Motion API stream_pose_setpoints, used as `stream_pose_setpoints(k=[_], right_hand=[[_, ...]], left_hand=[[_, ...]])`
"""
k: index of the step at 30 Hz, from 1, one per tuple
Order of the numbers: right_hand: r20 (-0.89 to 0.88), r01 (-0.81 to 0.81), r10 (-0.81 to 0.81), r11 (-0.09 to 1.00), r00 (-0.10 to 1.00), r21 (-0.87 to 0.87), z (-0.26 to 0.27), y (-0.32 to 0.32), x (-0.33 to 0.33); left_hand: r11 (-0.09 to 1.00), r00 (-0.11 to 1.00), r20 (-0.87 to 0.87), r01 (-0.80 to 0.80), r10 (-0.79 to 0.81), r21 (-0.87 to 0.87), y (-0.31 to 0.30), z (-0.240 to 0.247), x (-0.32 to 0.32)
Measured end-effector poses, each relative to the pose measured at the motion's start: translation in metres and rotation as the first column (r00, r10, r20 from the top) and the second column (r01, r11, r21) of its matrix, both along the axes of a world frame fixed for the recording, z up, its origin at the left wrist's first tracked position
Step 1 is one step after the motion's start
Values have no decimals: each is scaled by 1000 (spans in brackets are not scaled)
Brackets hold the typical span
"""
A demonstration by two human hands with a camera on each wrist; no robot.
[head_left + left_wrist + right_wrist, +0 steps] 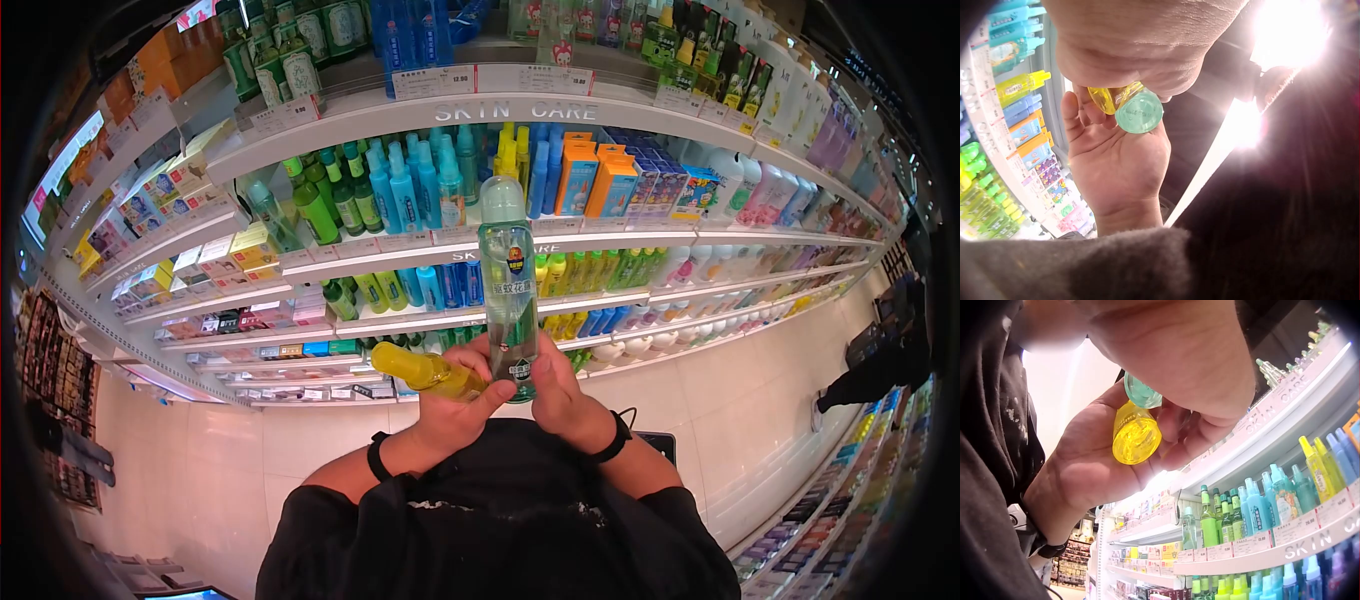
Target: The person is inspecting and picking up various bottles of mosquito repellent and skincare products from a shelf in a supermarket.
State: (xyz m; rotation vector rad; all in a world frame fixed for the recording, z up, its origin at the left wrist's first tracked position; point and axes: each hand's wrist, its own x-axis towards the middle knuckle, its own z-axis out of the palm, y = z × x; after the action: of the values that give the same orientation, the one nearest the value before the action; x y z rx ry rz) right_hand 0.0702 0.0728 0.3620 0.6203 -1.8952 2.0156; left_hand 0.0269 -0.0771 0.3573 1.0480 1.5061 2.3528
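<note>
A yellow bottle with a yellow cap (400,366) lies tilted to the left in my left hand (452,412), whose fingers curl round its lower part. My right hand (566,400) grips the lower end of a tall clear-green bottle (508,300), thumb along its side. That bottle stands nearly upright in the head view, its printed label facing me. The left thumb reaches to its base. From below, the left wrist view shows its round green base (1140,114) beside the right palm. In the right wrist view the yellow bottle's base (1137,442) shows against the left palm.
Ahead runs a curved, multi-tier white shelf (390,244) marked SKIN CARE. Blue spray bottles (402,195), orange boxes (577,178) and green bottles (316,210) line it, with price tags along the edges. A dark-clothed person (880,350) is at the right, near another shelf (830,500).
</note>
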Motion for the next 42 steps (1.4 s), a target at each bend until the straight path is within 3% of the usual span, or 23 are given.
stream_pose_setpoints(k=[19, 29, 42], right_hand=[[9, -14, 14, 998, 1000, -54, 4, 8, -8], [54, -41, 49, 989, 997, -139, -18, 12, -21], [17, -11, 13, 996, 1000, -91, -16, 24, -27]], left_hand=[[1000, 997, -79, -4, 3, -20, 10, 0, -14], [999, 999, -5, -32, 32, -29, 16, -3, -20], [995, 997, -17, -79, 78, -67, 23, -4, -26]])
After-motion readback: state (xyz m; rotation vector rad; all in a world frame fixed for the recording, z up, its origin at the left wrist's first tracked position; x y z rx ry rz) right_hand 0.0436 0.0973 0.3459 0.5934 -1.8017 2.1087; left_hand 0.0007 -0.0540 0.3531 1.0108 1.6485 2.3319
